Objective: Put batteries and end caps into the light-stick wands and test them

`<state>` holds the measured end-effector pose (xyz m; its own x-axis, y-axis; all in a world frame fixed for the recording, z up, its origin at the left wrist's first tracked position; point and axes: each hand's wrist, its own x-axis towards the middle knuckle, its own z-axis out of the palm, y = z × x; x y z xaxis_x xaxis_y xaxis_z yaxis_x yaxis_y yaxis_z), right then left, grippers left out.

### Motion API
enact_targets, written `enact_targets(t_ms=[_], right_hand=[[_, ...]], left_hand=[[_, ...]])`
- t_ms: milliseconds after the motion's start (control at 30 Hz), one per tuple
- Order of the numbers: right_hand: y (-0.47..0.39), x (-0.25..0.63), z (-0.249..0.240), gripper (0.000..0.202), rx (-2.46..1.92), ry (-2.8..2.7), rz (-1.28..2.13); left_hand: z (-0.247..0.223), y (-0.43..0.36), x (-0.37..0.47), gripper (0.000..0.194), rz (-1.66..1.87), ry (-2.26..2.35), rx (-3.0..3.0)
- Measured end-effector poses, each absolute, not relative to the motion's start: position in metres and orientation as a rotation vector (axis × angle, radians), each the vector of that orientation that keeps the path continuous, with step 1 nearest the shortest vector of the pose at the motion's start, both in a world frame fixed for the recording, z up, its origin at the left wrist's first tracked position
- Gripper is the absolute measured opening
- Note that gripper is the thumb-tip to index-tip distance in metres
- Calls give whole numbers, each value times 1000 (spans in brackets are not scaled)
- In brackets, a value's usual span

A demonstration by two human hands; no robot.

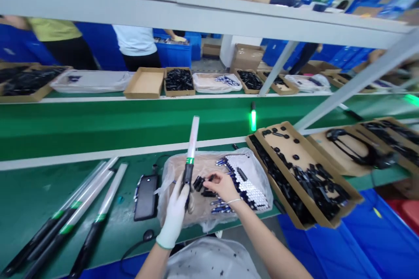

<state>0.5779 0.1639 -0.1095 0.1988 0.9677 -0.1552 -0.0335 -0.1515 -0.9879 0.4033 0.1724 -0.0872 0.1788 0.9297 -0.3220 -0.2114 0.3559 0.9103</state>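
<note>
- The left hand (179,196), in a white glove, is closed around the black handle of a light stick (189,161), whose clear tube points up and away, tilted slightly right.
- Just right of it, the bare right hand (224,186) is nearly closed, thumb and fingertips pinching a small black part (212,178).
- Beneath both hands lies a plastic-lined tray (196,221); batteries (255,187) stand packed to the right hand's right, with a black cylinder (242,174) on top.
- Left of the left hand lies a dark phone (145,197); farther left, more light sticks (98,219).
- Well right of the right hand, a cardboard box (309,163) holds black pieces (322,183).
</note>
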Motion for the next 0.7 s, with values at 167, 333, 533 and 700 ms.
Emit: enact_targets(t_ms=[167, 333, 533, 700], right_hand=[[163, 595, -109, 41, -1520, -929, 1055], [147, 612, -75, 45, -1298, -911, 1206], [140, 631, -81, 38, -1248, -930, 1209], [153, 651, -120, 52, -1560, -990, 1120]], left_hand=[[-87, 175, 413, 71, 913, 1035, 847], [-69, 174, 437, 68, 882, 952, 873], [-71, 172, 466, 66, 853, 921, 841], [-77, 180, 474, 67, 891, 972, 872]])
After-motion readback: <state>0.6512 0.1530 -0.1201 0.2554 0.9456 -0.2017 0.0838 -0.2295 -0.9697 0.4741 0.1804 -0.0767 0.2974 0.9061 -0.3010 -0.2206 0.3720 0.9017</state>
